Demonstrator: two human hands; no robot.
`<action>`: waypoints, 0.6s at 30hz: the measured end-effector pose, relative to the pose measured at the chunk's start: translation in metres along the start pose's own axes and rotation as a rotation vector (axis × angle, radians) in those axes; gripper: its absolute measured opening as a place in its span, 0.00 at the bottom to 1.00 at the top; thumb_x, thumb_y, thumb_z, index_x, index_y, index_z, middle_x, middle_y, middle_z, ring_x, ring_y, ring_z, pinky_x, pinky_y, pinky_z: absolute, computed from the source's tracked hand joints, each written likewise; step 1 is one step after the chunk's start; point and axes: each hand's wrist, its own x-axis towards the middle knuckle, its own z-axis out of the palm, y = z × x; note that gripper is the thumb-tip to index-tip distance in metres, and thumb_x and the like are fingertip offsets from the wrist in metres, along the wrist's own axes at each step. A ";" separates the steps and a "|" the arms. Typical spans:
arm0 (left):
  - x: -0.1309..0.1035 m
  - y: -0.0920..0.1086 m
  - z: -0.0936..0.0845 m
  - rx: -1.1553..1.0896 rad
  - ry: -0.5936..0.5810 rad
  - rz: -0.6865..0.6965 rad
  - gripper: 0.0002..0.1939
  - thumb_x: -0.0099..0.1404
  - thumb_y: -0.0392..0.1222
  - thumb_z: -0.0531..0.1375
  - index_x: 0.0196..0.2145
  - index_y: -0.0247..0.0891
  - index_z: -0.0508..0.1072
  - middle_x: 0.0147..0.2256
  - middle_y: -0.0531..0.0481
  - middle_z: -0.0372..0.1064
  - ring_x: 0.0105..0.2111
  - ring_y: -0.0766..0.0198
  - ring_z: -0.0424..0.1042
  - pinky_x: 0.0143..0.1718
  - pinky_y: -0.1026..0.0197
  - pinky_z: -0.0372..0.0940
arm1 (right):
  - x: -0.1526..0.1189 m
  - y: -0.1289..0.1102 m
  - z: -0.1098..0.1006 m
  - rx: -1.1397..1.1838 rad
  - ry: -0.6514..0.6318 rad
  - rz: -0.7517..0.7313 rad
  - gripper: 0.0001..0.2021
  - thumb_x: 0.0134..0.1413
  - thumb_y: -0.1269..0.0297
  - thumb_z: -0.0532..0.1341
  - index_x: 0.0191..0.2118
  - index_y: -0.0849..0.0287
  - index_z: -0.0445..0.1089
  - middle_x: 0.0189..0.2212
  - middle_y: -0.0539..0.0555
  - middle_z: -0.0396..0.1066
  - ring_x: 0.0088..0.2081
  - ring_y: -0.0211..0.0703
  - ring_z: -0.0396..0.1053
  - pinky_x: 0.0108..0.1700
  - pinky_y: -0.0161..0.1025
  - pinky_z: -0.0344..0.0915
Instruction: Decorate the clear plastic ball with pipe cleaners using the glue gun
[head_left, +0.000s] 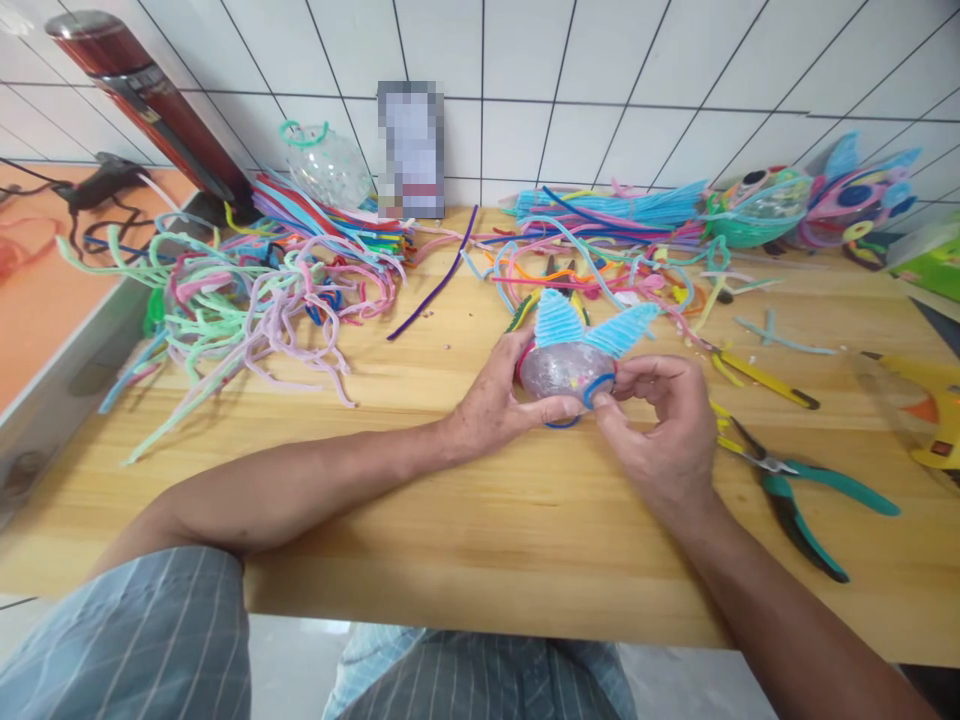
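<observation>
While the counter (pixel 450 530) ends in a straight front edge just before the person's body, its back meets the tiled wall (pixel 615 60) and its left side a raised grey rim (pixel 97 330); room to move lies between the forearms, down to that front edge. Behind the hands, the way is crowded: a tangled heap of fuzzy stems (pixel 225 300) lies at left, bundles (pixel 615 212) lie along the wall, and one purple stem (pixel 435 272) lies between. A phone (pixel 412 150) stands against the tiles, near a red flask (pixel 157 110) and a speckled globe (pixel 330 170). To the right, teal pliers (pixel 780 468) lie beside the right wrist, with a yellow knife (pixel 772 380) beyond and a yellow tool (pixel 941 410) farther out; two decorated globes (pixel 761 205) sit at back right. Above the counter's middle, the ball (pixel 559 372) is between both hands. The left hand (pixel 491 405) curves its fingers partly open around it, gripping it; the right hand (pixel 664 425) has its fingers nearly closed, pinching a blue ring (pixel 587 392) at its side. The ball is see-through and greyish, topped by two ribbed light-blue ears (pixel 556 320).
</observation>
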 end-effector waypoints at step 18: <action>0.000 0.001 0.000 0.010 0.006 -0.010 0.51 0.61 0.69 0.79 0.70 0.43 0.65 0.66 0.36 0.71 0.67 0.42 0.73 0.71 0.39 0.69 | 0.000 0.000 0.002 0.007 0.007 0.003 0.16 0.60 0.64 0.72 0.51 0.50 0.73 0.40 0.51 0.77 0.39 0.47 0.79 0.44 0.48 0.81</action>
